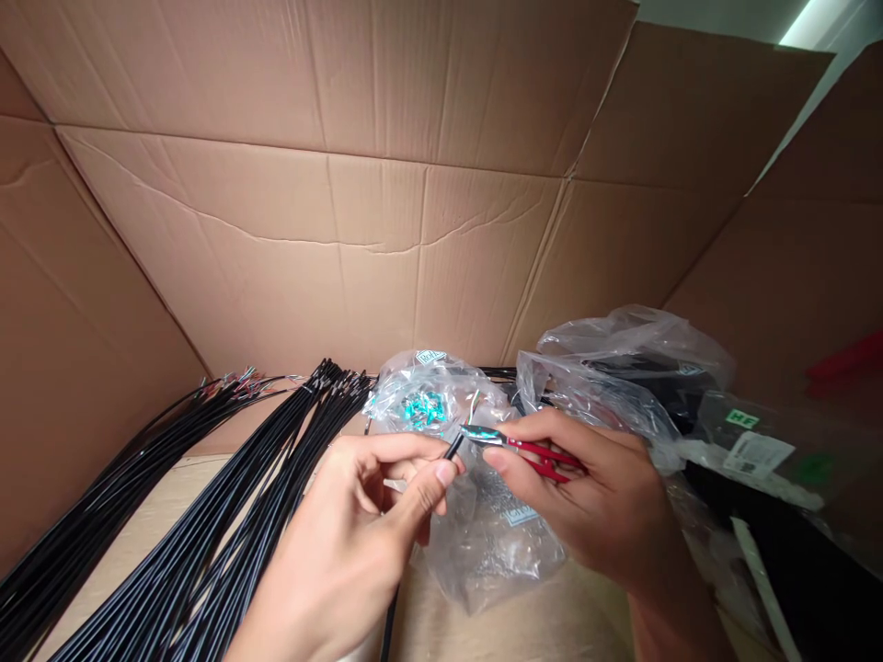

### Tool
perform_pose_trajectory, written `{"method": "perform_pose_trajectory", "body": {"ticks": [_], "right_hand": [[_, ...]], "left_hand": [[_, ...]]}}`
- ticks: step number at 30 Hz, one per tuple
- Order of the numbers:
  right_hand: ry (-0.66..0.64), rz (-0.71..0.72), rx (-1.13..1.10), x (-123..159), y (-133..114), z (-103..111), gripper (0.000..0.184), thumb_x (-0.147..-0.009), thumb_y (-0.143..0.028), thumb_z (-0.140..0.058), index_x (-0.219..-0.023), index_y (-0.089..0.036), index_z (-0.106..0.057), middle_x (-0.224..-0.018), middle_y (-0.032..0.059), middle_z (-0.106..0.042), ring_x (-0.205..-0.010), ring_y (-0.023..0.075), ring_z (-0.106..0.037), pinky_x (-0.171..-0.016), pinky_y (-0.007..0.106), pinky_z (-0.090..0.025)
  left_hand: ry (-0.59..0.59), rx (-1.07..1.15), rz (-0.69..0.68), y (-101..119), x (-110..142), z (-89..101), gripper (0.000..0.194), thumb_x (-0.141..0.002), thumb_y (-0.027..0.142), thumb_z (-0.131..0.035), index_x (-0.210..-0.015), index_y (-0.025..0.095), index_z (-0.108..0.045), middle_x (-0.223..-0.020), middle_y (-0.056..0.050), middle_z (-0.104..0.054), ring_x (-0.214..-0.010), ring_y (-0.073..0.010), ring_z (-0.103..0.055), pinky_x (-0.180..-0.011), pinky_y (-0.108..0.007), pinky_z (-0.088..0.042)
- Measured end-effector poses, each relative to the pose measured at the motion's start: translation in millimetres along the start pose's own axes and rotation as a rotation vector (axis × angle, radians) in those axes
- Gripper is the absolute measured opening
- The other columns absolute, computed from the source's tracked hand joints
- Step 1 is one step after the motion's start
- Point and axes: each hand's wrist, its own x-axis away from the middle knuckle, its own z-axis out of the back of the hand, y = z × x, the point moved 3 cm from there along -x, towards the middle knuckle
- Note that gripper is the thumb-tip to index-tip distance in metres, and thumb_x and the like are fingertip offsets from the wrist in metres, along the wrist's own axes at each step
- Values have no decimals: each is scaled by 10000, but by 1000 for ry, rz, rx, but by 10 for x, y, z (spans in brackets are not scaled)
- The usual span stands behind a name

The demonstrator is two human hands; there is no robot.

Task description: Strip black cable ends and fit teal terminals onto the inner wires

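Observation:
My left hand [359, 533] pinches the end of a black cable [453, 448] between thumb and fingers, and the cable runs down under the hand. My right hand [593, 496] grips small red-handled tweezers [531, 450], whose metal tips touch the cable end where thin coloured wires stick out. Both hands hover over a clear plastic bag [483, 542] on the table.
Two bundles of black cables [207, 515] lie fanned out on the left. A clear bag with teal parts [428, 405] sits behind the hands. More plastic bags [621, 368] and dark packages with a label [759, 450] lie right. Cardboard walls [345, 230] surround the table.

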Motion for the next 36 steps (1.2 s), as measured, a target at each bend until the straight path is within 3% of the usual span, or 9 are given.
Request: {"method": "perform_pose_trajectory", "body": {"ticks": [6,12,19,23,29,36], "right_hand": [[-90,-110,-53,7,160,-204,151,-916,-252,-684,-793,-205,-609,-645,-78,-571,-576,69,-480,-594,205,-399],[-247,-250,-50,-10,346,-435,261,-952,-339,-627,-746,-200,-545,-590,-79,-398,-560,86,-348,-557,234,-300],[-295,-322,-29,7,545,-644,344,-965,-368,-586,-693,-196,-464,-599,-73,-418,-583,98,-353,-566,250,-267],[-304,-345,27,20,596,-744,360,-964,-348,-577,-674,-199,-427,-572,-72,-436,-565,101,-357,-554,246,-275],[-328,-346,114,-22,653,-937,337,-946,-273,-558,-650,-211,-410,-555,-51,-476,-537,117,-378,-548,275,-271],[-407,-314,188,-70,720,-1148,285,-876,-204,-580,-628,-221,-441,-555,0,-543,-527,150,-432,-561,306,-281]], "left_hand": [[18,-69,-8,23,-117,15,292,-843,422,-719,-778,138,-724,-691,-41,-631,-605,-145,-509,-521,-237,-360],[-5,-125,-25,-182,-353,-4,409,-873,448,-627,-587,163,-563,-574,15,-480,-573,-120,-403,-548,-246,-288],[50,-119,-14,-471,-582,-112,340,-823,442,-557,-611,176,-561,-580,19,-469,-567,-132,-403,-574,-257,-317],[131,-163,-8,-668,-698,-160,288,-834,379,-518,-682,166,-636,-612,-1,-538,-599,-160,-485,-612,-267,-368],[281,-308,44,-905,-788,-235,222,-918,307,-596,-800,144,-692,-794,-73,-704,-802,-213,-655,-780,-324,-481],[343,-499,173,-1009,-737,-358,238,-999,240,-512,-1003,133,-725,-1009,-129,-748,-1007,-258,-689,-944,-436,-494]]}}
